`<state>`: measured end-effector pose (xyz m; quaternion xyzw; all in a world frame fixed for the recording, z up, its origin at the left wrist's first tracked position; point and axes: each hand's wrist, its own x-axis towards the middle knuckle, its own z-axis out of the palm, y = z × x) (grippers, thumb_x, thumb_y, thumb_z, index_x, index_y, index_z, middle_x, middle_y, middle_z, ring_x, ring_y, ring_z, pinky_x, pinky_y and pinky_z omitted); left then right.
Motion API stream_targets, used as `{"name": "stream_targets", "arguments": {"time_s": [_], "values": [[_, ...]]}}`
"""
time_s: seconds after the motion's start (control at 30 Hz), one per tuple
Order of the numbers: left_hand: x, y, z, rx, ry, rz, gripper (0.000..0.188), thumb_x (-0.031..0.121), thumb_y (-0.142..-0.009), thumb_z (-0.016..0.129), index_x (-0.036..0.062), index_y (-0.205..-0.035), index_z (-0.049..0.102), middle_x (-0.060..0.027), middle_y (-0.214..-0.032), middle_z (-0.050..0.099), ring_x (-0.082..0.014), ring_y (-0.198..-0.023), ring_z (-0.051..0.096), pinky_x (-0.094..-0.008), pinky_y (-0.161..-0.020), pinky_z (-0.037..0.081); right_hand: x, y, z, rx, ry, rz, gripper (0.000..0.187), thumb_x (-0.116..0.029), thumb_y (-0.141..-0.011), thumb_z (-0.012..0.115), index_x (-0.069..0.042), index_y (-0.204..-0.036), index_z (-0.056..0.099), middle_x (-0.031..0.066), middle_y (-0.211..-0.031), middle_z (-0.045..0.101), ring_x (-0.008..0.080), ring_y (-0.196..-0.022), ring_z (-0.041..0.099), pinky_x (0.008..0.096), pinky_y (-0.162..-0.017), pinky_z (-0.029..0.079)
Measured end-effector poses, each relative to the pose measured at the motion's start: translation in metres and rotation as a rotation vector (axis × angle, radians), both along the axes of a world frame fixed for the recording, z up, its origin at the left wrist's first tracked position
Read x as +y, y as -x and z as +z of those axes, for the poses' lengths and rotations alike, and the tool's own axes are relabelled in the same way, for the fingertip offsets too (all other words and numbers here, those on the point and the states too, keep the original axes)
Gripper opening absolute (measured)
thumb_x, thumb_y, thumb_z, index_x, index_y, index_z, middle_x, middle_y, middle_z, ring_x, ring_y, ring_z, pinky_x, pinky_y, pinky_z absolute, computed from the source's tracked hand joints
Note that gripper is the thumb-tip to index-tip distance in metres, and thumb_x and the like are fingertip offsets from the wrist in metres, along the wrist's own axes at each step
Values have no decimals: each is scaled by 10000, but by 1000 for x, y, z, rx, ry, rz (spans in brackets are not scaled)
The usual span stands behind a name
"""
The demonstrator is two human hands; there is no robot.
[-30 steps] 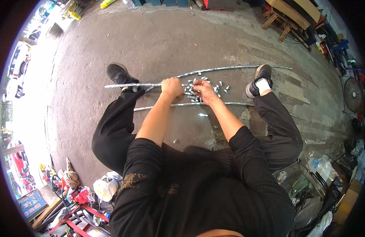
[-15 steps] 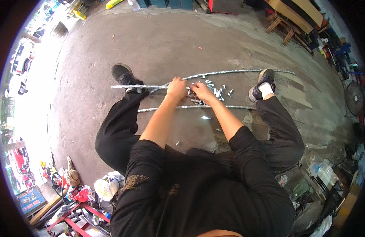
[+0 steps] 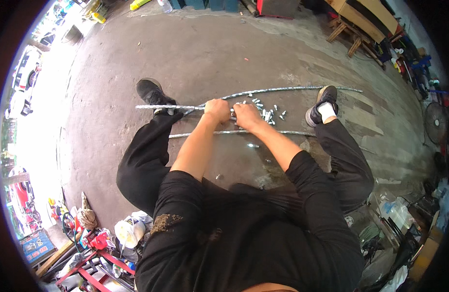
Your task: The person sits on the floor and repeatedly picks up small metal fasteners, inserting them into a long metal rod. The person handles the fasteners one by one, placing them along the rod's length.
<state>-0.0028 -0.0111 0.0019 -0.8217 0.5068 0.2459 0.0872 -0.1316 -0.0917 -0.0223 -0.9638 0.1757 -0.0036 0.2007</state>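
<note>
Silver metal rod (image 3: pixel 168 107): held in the left hand (image 3: pixel 217 110), extending leftward from it and crossing over the left shoe (image 3: pixel 154 91) in the view; contact with the shoe cannot be determined. The left hand is closed, fingers wrapped around the rod near its right end.

Right hand (image 3: pixel 247 116): positioned just beside the left hand, back upward, fingers curled. The fingertips are hidden, so whether it grips anything cannot be told. A narrow gap separates the two hands.

Upper strip (image 3: pixel 282 88): silver, on the floor (image 3: pixel 195 53) beyond the hands. It crosses the line of the rod just left of the left hand, curves to the right, and passes the toe of the right shoe (image 3: pixel 326 100), which covers a short portion.

Lower strip (image 3: pixel 282 132): silver, on the floor on the near side of the hands, running from the left leg (image 3: pixel 142 158) to the right leg (image 3: pixel 342 158). Both forearms pass above it.

Pieces (image 3: pixel 268 115): small, metallic, scattered loose to the right of the right hand, between the strips. One separate piece (image 3: pixel 253 145) lies nearer the body than the lower strip.

Surroundings: a fan (image 3: pixel 434 119) stands at the right edge.
</note>
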Motion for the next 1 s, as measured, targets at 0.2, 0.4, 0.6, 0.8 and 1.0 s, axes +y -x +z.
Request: {"name": "stream_targets", "arguments": {"time_s": [0.2, 0.4, 0.6, 0.8, 1.0], "values": [[8, -7, -11, -14, -16, -116, 253, 274, -737, 620, 104, -882, 740, -151, -944, 704, -315, -924, 676, -408, -804, 531, 7, 14, -10, -45, -69, -8, 242, -179, -763, 677, -38, -947, 610, 161, -924, 669, 354, -863, 653, 457, -742, 518], [27, -4, -19, -71, 101, -67, 259, 282, -719, 592, 110, -855, 731, -153, -886, 700, -318, -876, 678, -422, -774, 528, -17, -3, 4, 210, -367, 71, 367, -258, -775, 669, -28, -1061, 647, 185, -964, 681, 337, -930, 649, 419, -805, 505], [33, 2, -17, -129, 434, -59, 229, 273, -655, 592, 72, -717, 681, -159, -809, 685, -317, -802, 676, -431, -722, 523, -25, -44, 23, 761, -606, 97, 166, -86, -665, 587, 27, -760, 665, 111, -704, 671, 195, -613, 637, 327, -533, 535], [29, 5, -21, -138, 267, -52, 221, 261, -728, 571, 107, -766, 726, -120, -879, 716, -276, -831, 700, -397, -703, 537, -16, -44, 8, 830, -747, -6, 212, 4, -726, 516, 7, -812, 709, 115, -805, 703, 189, -712, 687, 339, -523, 562], [12, -3, -2, -14, 8, -38, 259, 243, -769, 544, 108, -843, 752, -134, -954, 714, -279, -915, 692, -376, -789, 539, 0, -28, 10, 390, 27, 21, 223, -155, -753, 604, -43, -906, 722, 186, -965, 694, 320, -935, 674, 434, -777, 533]]}}
